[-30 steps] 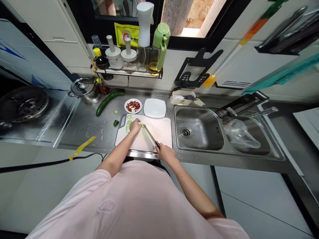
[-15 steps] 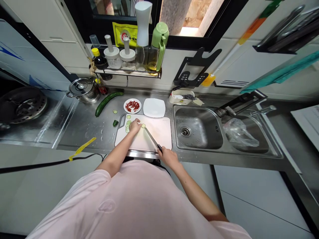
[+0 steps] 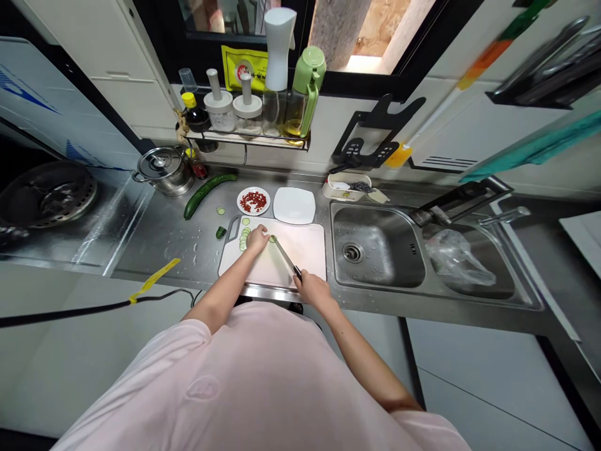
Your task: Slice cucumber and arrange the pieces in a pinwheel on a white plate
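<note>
From the head camera we look down on a long steel kitchen counter. Our right hand is closed tightly around the black handle of a straight steel kitchen knife, and the blade slants over a white plastic cutting board. Our left hand rests on the board with curved, narrow fingers; we cannot tell if it holds something (the hand itself covers that spot). Round pale-green cucumber slices lie in a row just beside this hand, and one single round slice lies near the knife tip.

Behind the board there is a long dark-green cucumber, lying on the counter. Near it stand a round white plate with small red pieces and a bare square white plate. To the right is a double steel sink, with a clear plastic bag in its far basin.
</note>
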`<action>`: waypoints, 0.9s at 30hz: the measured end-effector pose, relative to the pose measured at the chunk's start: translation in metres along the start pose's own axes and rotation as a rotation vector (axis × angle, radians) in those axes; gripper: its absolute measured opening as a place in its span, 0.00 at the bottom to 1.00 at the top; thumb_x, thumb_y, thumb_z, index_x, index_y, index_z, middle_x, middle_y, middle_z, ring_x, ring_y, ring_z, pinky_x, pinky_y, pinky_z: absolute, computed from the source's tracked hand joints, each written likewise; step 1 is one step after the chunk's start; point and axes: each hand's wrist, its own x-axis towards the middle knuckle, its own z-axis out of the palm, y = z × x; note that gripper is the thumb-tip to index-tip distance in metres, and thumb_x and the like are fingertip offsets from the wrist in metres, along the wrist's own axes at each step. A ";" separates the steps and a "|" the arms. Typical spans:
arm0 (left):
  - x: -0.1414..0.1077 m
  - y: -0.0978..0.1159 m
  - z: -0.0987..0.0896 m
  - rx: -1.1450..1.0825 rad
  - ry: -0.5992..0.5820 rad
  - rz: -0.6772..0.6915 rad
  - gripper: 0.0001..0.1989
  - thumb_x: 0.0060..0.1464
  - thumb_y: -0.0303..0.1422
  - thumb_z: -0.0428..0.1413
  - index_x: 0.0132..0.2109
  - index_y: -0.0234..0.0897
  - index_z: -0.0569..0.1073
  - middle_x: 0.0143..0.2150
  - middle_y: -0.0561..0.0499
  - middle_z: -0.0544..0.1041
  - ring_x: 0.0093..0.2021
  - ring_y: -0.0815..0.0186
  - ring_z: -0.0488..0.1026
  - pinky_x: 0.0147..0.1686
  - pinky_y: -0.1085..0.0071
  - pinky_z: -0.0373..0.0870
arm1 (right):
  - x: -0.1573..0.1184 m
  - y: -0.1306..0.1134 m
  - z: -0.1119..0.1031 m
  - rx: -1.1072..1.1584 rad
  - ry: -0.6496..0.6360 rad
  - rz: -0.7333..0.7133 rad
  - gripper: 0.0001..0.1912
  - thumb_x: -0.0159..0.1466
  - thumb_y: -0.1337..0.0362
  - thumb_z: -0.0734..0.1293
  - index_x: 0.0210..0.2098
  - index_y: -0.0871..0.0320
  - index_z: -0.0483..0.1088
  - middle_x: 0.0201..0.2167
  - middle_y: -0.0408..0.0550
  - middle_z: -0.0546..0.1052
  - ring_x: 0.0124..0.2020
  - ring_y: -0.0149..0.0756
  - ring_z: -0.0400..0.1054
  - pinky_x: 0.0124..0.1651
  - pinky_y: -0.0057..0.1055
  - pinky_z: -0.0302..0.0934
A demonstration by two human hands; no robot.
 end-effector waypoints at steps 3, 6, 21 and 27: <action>0.000 0.000 0.000 -0.003 -0.001 0.006 0.10 0.53 0.37 0.54 0.44 0.45 0.68 0.37 0.53 0.75 0.41 0.64 0.71 0.38 0.71 0.62 | 0.000 0.000 -0.001 0.001 -0.005 0.001 0.21 0.67 0.51 0.50 0.46 0.57 0.64 0.42 0.55 0.75 0.45 0.43 0.69 0.43 0.34 0.57; -0.001 -0.001 0.001 -0.003 0.011 0.029 0.10 0.53 0.36 0.54 0.44 0.44 0.68 0.37 0.52 0.75 0.41 0.64 0.71 0.39 0.71 0.62 | -0.002 0.001 0.000 -0.001 -0.003 0.002 0.21 0.67 0.51 0.50 0.46 0.57 0.64 0.42 0.55 0.75 0.45 0.43 0.69 0.43 0.34 0.57; -0.029 0.001 0.009 0.035 0.086 0.163 0.14 0.57 0.37 0.49 0.49 0.41 0.67 0.47 0.45 0.68 0.46 0.61 0.69 0.48 0.68 0.62 | -0.022 0.025 0.010 0.005 -0.012 0.012 0.22 0.67 0.50 0.50 0.44 0.58 0.66 0.39 0.55 0.76 0.43 0.44 0.70 0.40 0.32 0.57; -0.034 0.002 0.012 0.079 0.102 0.197 0.16 0.56 0.40 0.50 0.50 0.40 0.67 0.47 0.44 0.67 0.48 0.59 0.67 0.49 0.67 0.61 | -0.024 0.037 0.016 0.047 0.062 -0.012 0.24 0.66 0.47 0.50 0.42 0.56 0.68 0.37 0.52 0.76 0.40 0.42 0.70 0.37 0.29 0.55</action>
